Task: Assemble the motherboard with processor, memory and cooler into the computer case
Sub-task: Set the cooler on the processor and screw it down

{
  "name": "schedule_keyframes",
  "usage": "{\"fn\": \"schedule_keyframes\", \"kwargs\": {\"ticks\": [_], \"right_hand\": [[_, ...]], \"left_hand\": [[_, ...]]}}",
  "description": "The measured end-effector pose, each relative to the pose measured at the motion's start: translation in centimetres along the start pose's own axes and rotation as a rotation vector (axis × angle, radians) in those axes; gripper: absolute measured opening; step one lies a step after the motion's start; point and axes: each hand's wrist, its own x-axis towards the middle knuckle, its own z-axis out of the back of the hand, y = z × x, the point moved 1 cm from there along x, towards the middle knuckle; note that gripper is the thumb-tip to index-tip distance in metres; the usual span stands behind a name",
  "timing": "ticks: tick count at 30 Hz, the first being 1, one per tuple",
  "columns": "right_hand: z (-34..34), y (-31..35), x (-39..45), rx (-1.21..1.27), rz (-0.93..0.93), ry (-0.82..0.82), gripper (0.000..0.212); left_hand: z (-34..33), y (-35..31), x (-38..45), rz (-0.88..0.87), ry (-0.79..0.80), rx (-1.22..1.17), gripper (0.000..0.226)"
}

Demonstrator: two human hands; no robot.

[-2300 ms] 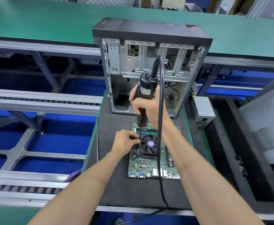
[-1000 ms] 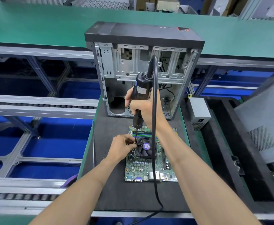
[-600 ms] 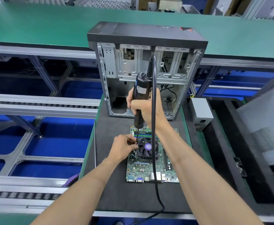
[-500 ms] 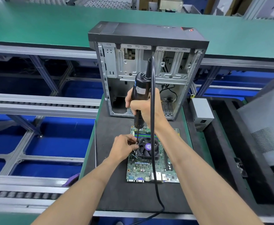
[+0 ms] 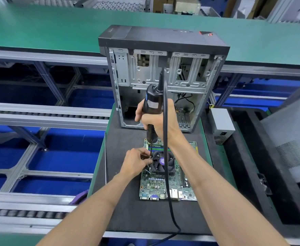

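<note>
Head view matches a moment earlier: open grey steel computer case (image 5: 163,77) stands far on black foam mat (image 5: 128,215), green motherboard (image 5: 167,181) lies near, right hand (image 5: 160,121) still grips black electric screwdriver (image 5: 152,103), left hand (image 5: 136,163) pinches its bit beside black cooler fan (image 5: 163,163).
</note>
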Motion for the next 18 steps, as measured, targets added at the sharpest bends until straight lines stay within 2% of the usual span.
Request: {"fn": "schedule_keyframes", "kwargs": {"ticks": [3, 6, 9, 11, 14, 18], "right_hand": [[0.9, 0.7, -0.6, 0.056, 0.014, -0.061, 0.02], [2.9, 2.1, -1.0, 0.058, 0.111, -0.134, 0.031], [5.3, 3.2, -1.6, 0.052, 0.132, -0.181, 0.025], [6.5, 3.2, -2.4, 0.06, 0.105, -0.201, 0.02], [7.4, 2.6, -3.9, 0.086, 0.08, -0.228, 0.023], [8.0, 1.9, -5.2, 0.106, 0.075, -0.25, 0.022]], "left_hand": [[-0.1, 0.0, -0.1, -0.042, 0.018, -0.027, 0.017], [-0.2, -1.2, 0.0, -0.159, 0.051, 0.007, 0.032], [-0.9, -4.1, 0.8, -0.343, 0.268, 0.161, 0.04], [-1.6, -5.9, 1.3, -0.416, 0.44, 0.345, 0.041], [-2.6, -7.1, 1.9, -0.397, 0.641, 0.515, 0.032], [-3.3, -8.1, 2.1, -0.358, 0.748, 0.619, 0.02]]}}
